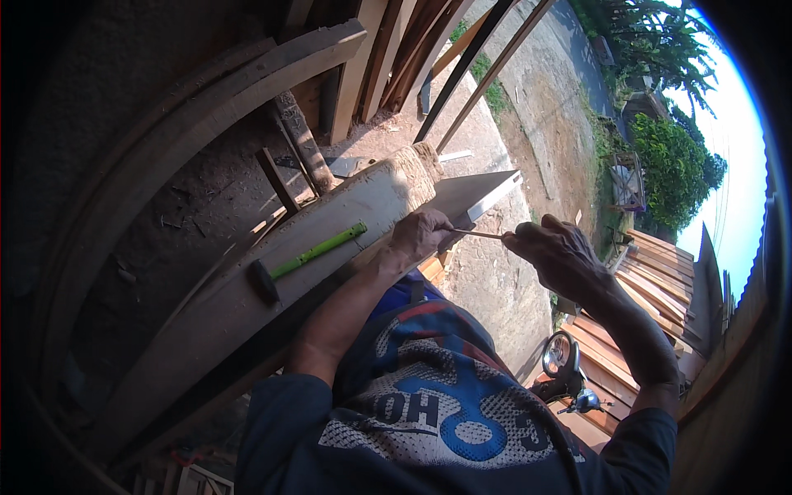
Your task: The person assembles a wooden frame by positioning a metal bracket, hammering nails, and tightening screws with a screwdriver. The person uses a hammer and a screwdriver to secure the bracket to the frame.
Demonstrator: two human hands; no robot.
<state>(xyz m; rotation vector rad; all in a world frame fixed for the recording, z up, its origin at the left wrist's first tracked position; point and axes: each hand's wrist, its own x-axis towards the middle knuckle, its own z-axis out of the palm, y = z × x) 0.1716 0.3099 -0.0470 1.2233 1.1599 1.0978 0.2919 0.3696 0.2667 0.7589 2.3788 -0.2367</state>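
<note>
My left hand [419, 237] is closed at the near edge of a dark wooden board [470, 191], its fingers around one end of a thin brownish rod [478, 233]. The rod spans the gap to my right hand [557, 254], whose fingers are wrapped round its other end. Whether the rod is a tool or a plain stick is too small to tell. The board lies along the workbench [355, 202], its pale end face sticking out past the bench end. On the bench top, left of my left hand, rests a hammer [313, 252] with a green handle and a dark head.
A large curved wooden piece [223, 95] arcs over the left side. Planks [388, 58] lean upright at the back. Stacked boards [660, 276] and a parked motorbike [569, 371] stand to the right. Sunlit concrete [495, 280] lies beyond the bench.
</note>
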